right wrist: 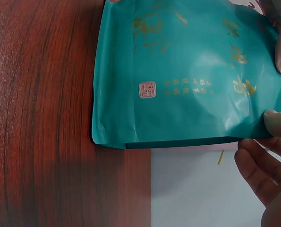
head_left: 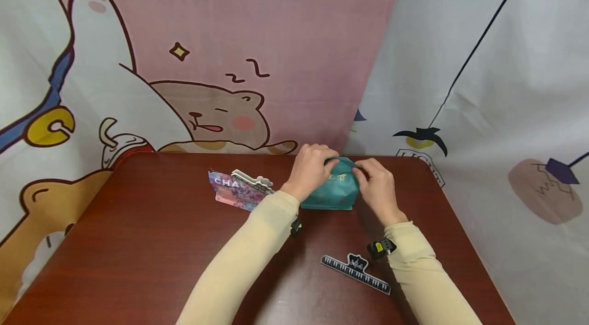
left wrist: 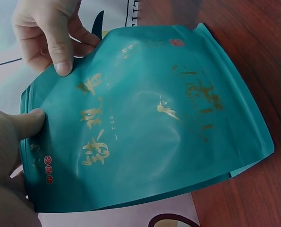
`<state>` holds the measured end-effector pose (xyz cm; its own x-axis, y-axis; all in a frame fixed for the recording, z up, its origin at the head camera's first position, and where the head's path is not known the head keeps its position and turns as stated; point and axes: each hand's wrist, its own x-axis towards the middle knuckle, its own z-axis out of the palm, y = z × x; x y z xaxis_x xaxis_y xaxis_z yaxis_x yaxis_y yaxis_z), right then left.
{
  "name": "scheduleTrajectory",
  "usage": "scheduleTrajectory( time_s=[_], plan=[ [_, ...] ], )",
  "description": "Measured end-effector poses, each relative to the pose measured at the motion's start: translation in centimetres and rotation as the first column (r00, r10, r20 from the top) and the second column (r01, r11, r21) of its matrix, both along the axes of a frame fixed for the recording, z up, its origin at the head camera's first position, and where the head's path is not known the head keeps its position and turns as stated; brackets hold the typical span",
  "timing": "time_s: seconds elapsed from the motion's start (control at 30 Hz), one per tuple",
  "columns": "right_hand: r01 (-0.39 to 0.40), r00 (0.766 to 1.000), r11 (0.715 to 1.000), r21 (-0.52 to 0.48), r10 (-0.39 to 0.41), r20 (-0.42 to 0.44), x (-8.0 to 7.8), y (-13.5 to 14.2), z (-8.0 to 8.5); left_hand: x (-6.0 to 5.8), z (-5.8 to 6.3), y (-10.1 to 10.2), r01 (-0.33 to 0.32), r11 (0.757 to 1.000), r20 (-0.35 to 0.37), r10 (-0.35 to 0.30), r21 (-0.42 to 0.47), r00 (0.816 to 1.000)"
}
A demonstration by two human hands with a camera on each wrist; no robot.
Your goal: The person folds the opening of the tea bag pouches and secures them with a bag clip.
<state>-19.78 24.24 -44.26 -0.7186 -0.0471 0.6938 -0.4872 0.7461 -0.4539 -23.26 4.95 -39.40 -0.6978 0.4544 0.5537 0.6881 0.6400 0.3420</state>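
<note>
A teal foil pouch (head_left: 332,194) with gold lettering stands near the table's back edge, its flat bottom on the wood. My left hand (head_left: 313,166) pinches the pouch's top edge at its left end, the thumb (left wrist: 32,122) on the front face in the left wrist view. At the right end of the same edge my right hand (head_left: 378,188) pinches the foil between thumb (right wrist: 275,122) and fingers. The fingers behind the pouch are partly hidden. Between the hands the top edge bends slightly.
Left of the pouch lies a colourful packet (head_left: 234,193) marked "CHA", a white clip (head_left: 252,180) along its top. A piano-key clip (head_left: 355,274) with a black crest lies nearer on the brown table (head_left: 161,243). A printed cartoon curtain (head_left: 313,49) hangs behind.
</note>
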Motion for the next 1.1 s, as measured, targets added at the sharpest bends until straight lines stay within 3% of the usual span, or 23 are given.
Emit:
scheduleTrajectory(
  time_s=[0.5, 0.77, 1.1],
  plan=[
    [-0.033, 0.999, 0.999, 0.032, 0.034, -0.020, -0.05, 0.52, -0.33, 0.22, 0.14, -0.17, 0.027, 1.000, 0.024, -0.027, -0.010, 0.999],
    [-0.010, 0.999, 0.998, 0.068, 0.012, -0.032, 0.16, 0.43, -0.56, 0.31, 0.33, 0.00, 0.035, 0.999, 0.047, -0.036, 0.011, 0.998],
    [-0.003, 0.998, 0.995, 0.096, 0.008, -0.055, 0.41, 0.24, -0.88, 0.49, 0.81, 0.33, 0.005, 1.000, 0.134, -0.004, -0.007, 0.991]
  ],
)
